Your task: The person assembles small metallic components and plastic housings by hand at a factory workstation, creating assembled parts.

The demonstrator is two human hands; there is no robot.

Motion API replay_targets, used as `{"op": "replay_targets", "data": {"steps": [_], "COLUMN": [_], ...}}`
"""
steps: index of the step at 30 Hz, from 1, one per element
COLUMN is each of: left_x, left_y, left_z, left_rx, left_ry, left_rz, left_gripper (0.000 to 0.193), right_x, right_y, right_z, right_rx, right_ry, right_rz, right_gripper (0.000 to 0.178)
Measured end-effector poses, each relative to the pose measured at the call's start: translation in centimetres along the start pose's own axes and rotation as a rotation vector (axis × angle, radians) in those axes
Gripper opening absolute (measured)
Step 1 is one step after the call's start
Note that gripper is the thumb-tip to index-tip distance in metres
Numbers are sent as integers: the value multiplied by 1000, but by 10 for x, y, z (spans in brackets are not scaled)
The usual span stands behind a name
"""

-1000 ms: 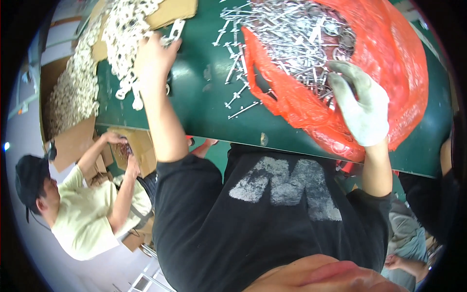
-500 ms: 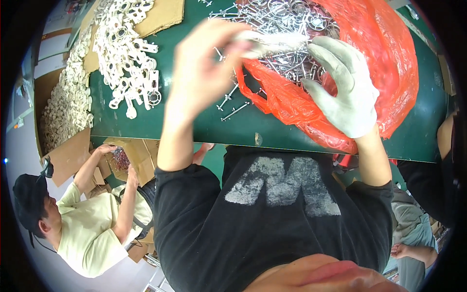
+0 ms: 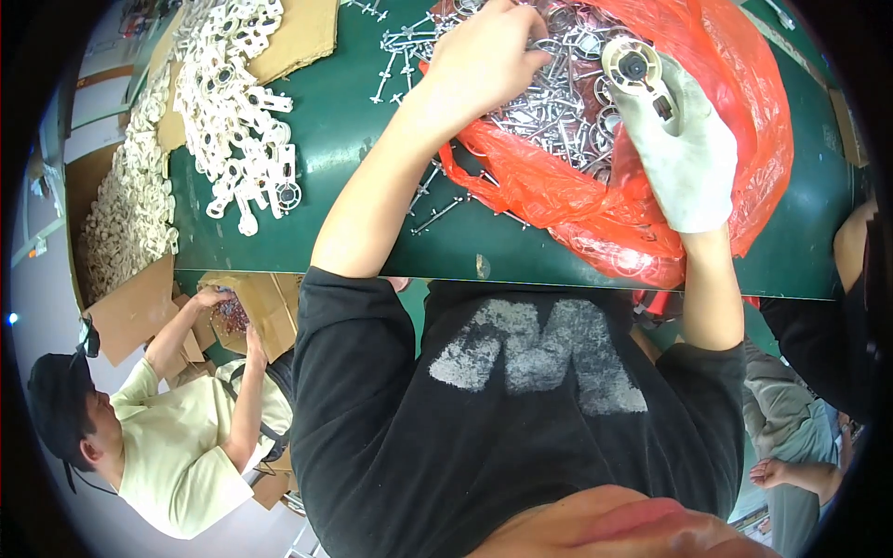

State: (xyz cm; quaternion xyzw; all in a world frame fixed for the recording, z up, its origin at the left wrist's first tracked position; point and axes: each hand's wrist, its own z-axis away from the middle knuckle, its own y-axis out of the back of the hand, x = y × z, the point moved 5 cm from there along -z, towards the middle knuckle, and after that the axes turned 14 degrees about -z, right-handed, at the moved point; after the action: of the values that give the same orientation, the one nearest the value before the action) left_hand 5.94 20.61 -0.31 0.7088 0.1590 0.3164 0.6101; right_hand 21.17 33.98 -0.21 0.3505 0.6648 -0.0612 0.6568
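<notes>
My right hand (image 3: 688, 163), in a pale work glove, is closed on a white plastic part (image 3: 629, 82) with a round ring end and a dark centre. It holds this part upright over the right side of the red plastic bag (image 3: 567, 205). My bare left hand (image 3: 488, 60) is at the far left of the bag's mouth, its fingers curled down into a heap of shiny metal parts (image 3: 558, 121). What those fingers hold, if anything, is hidden. Thin rods, crosspieces and rings make up the heap inside the bag.
Loose metal rods (image 3: 437, 216) lie on the green table (image 3: 316, 177) left of the bag. Many white plastic parts (image 3: 246, 130) are piled at the left by flat cardboard (image 3: 302, 37). A carton (image 3: 121, 200) holds more. A co-worker (image 3: 172, 418) handles a box at lower left.
My left hand has gone from the white part to the metal heap, up and to the right. The white part is now in my right hand, which has closed.
</notes>
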Motion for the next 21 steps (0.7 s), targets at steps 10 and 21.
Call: {"op": "replay_targets", "data": {"steps": [10, 21], "left_x": [-1, 24], "left_y": [24, -12], "left_z": [29, 56], "left_rx": [323, 257], "left_ry": [-110, -489], "left_rz": [881, 536], "left_gripper": [13, 50], "right_x": [1, -3], "right_y": [-1, -18], "right_z": [1, 10], "right_rx": [-87, -326], "right_ry": [-9, 62], "right_rz": [203, 232], "right_gripper": [42, 35]}}
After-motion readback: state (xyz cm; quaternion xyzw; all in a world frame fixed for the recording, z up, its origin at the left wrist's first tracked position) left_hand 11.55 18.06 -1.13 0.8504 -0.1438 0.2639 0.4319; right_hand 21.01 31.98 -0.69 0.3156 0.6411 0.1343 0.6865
